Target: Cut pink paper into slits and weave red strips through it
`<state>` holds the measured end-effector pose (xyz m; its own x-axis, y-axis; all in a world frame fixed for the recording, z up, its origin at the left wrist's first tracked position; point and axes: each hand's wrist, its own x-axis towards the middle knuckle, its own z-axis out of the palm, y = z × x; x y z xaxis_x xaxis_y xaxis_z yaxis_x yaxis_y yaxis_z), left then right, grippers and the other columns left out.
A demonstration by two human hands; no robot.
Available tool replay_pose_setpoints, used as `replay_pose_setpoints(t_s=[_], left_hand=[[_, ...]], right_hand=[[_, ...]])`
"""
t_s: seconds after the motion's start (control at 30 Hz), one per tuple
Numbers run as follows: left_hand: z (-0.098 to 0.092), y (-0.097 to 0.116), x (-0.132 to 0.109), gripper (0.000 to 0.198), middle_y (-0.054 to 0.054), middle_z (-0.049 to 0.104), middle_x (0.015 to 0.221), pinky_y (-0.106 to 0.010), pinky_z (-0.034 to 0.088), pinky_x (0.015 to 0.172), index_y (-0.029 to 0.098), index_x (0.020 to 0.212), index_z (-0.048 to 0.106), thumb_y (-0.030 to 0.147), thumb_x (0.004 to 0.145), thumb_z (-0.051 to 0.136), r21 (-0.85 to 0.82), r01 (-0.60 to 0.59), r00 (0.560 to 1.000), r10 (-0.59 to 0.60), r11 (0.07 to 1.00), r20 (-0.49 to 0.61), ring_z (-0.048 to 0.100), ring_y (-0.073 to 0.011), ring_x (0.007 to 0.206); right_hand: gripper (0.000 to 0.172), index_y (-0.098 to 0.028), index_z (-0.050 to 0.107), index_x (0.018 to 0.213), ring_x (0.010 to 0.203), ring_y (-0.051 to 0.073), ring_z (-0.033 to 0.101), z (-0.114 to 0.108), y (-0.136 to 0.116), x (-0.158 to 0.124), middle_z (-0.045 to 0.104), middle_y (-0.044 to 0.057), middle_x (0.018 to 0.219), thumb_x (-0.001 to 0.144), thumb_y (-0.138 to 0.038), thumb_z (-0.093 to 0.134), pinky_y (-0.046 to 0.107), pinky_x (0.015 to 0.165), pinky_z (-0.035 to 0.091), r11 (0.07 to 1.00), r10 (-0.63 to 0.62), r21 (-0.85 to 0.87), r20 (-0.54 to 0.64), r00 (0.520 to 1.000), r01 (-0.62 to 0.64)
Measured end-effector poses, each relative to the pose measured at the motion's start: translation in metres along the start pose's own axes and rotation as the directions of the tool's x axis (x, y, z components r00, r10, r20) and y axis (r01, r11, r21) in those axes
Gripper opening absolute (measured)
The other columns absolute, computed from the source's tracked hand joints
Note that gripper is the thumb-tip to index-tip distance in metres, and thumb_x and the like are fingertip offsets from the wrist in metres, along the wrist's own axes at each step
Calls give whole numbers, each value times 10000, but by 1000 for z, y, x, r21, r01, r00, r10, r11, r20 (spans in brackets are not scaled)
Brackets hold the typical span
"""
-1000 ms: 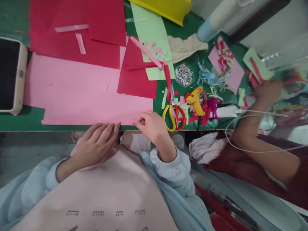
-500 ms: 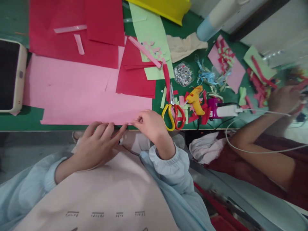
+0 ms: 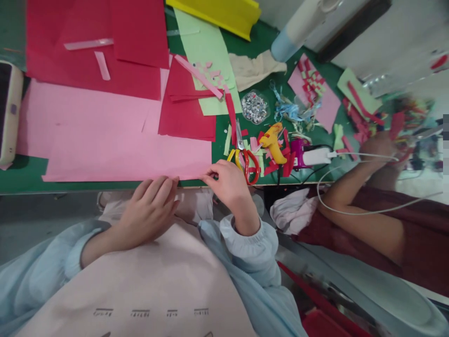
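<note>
Hands at the edge of the pink paper

The left hand has pulled its pointing finger back, fingers flat and loose on the smooth pink paper. The right hand still pinches the paper's near corner, beside the scissors.

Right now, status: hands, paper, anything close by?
Left hand fingertips on pink sheet near edge. Right hand pinches its corner. Scissors just right of right hand; a co-worker's arm beyond.
</note>
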<state>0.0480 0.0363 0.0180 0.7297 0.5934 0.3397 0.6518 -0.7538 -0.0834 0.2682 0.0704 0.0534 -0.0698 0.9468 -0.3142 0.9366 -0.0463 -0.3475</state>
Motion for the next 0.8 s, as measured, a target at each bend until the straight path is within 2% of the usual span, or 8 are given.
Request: replay_pose_setpoints(t_s=[0.13,0.2,0.47,0.6,0.8], left_hand=[[1,1,1,466,-170,684,1016,-395,484,757,-47,1318,554,214,932,575,39,-25,999,23,999,47,605,-270,889],[2,-2,-2,477,-164,690,1029,-394,481,737,-34,1339,548,207,929,581,58,-59,997,55,997,60,608,-271,903],[8,-2,-9,566,-156,673,1099,-387,478,775,71,1461,465,240,931,567,90,-67,997,63,994,53,604,-274,1003],[10,-3,-12,575,-167,659,1117,-394,473,804,70,1447,493,265,918,604,95,-84,996,83,992,11,595,-275,1021],[11,-3,-12,582,-169,654,1111,-397,464,819,68,1446,500,296,922,609,90,-87,996,86,992,15,591,-278,1033]], right_hand=[[222,-176,744,854,893,192,614,4,-3,-2,686,58,893,930,-366,658,296,778,392,998,-5,-60,-9,1000,4],[229,-176,741,857,886,198,615,5,-4,-2,687,62,888,938,-368,645,301,773,393,997,0,-81,-5,1000,0],[251,-170,745,899,877,214,629,6,-6,-3,698,80,900,952,-375,611,314,764,415,993,17,-116,19,1000,-15],[255,-163,747,910,891,225,639,4,-7,-3,704,85,916,955,-365,599,323,773,429,993,22,-120,34,999,-18],[264,-161,744,938,916,225,647,2,-8,0,707,95,947,963,-367,580,324,791,442,990,25,-141,70,997,-15]])
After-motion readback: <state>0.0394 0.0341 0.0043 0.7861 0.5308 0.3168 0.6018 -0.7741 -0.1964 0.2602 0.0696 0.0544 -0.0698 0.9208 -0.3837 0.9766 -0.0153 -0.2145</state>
